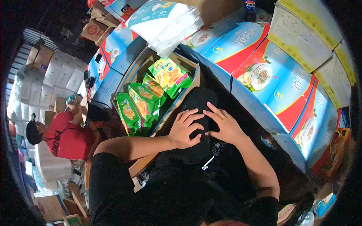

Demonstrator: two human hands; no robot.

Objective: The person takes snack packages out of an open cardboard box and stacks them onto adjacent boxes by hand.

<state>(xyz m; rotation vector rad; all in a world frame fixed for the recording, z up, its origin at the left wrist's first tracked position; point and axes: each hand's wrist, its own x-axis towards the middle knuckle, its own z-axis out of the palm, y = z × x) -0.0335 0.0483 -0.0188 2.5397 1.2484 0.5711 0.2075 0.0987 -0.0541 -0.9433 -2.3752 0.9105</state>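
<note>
My left hand lies on black cloth over my lap, its fingers bent a little and spread. Opposite it, my right hand rests on the same cloth, fingers apart, with its fingertips close to those of the left. Neither hand holds anything. Just below the right hand hangs a dark patterned tag, with a white cord end under it. Beyond my left hand stands an open cardboard box. Several green snack packs lean in it, and a yellow-green pack lies at its far end.
Blue and red cartons line the right side, with white-yellow boxes stacked above. A plastic-wrapped white pack overhangs the box's far end. A dark bottle stands behind. At left, a person in red sits near stacked white cartons.
</note>
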